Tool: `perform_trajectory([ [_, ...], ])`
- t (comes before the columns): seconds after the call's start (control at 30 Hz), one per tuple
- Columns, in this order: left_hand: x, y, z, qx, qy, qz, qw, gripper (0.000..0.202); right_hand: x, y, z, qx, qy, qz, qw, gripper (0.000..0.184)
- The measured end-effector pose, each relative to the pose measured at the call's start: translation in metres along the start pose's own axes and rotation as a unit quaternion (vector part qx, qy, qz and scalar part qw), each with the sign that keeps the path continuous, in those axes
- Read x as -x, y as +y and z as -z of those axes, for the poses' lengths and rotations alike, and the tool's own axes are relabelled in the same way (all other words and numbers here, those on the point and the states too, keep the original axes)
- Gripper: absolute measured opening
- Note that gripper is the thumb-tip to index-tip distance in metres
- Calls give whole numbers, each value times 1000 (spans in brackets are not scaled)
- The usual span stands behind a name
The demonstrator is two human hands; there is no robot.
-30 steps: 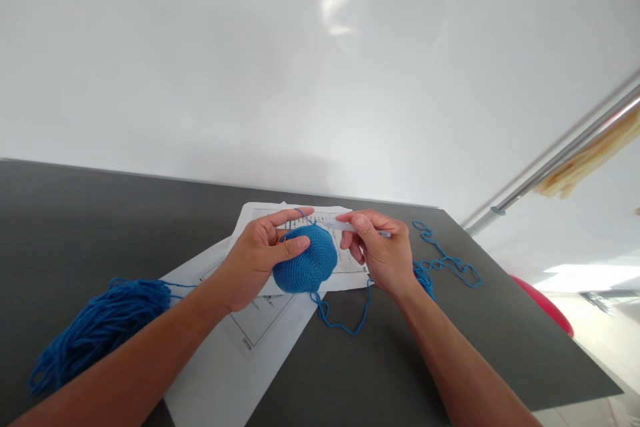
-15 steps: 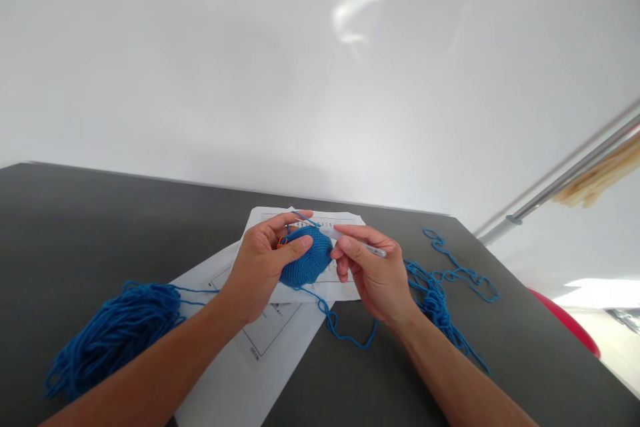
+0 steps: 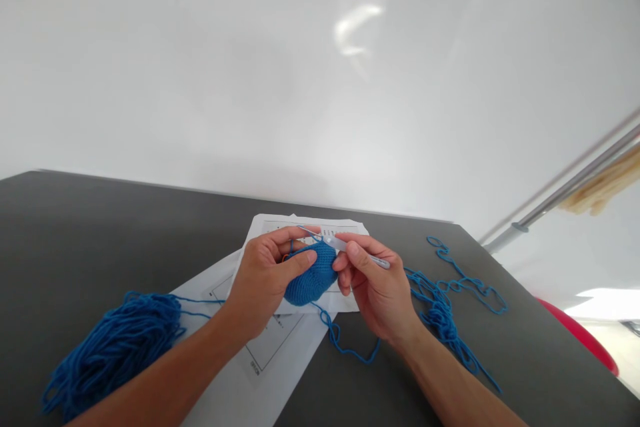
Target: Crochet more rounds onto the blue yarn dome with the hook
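My left hand (image 3: pixel 265 273) is closed around a round blue crocheted piece (image 3: pixel 313 277), thumb pressed on its front, forefinger over its top edge. A small orange ring shows at the piece's left edge, mostly hidden by my fingers. My right hand (image 3: pixel 375 283) pinches a pale crochet hook (image 3: pixel 350 247) whose tip reaches into the top rim of the piece, beside my left forefinger. A blue strand runs from the piece down over the table. Both hands hover just above printed paper sheets (image 3: pixel 280 340).
A loose heap of blue yarn (image 3: pixel 110 340) lies left on the dark grey table (image 3: pixel 100 240). Tangled blue yarn strands (image 3: pixel 445 293) trail to the right. A white wall rises behind; a metal rod (image 3: pixel 565 190) and a red object (image 3: pixel 575 333) lie beyond the table's right edge.
My hands have drawn closer together over the paper; the hook tip has moved left into the piece's rim. The camera view has shifted slightly.
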State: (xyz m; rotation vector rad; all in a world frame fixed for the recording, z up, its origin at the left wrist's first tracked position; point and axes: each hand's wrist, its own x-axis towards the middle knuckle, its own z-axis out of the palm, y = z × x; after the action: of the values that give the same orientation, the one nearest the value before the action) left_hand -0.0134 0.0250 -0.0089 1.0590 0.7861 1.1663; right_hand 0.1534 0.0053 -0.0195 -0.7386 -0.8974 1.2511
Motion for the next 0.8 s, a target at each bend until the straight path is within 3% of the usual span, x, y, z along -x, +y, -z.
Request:
perform_trajectory([
  [0.17, 0, 0, 0, 7, 5, 1, 1000, 27, 0, 0, -1, -10, -3, -1, 1000, 27],
  [0.33, 2, -1, -2, 8, 27, -11, 1000, 33, -1, 2, -1, -16, -14, -4, 1000, 26],
  [0.63, 1, -2, 2, 21, 9, 11, 1000, 82, 0, 3, -1, -24, -16, -2, 1000, 26],
  [0.8, 2, 1, 3, 30, 2, 9, 1000, 94, 0, 3, -1, -22, -19, -3, 1000, 24],
])
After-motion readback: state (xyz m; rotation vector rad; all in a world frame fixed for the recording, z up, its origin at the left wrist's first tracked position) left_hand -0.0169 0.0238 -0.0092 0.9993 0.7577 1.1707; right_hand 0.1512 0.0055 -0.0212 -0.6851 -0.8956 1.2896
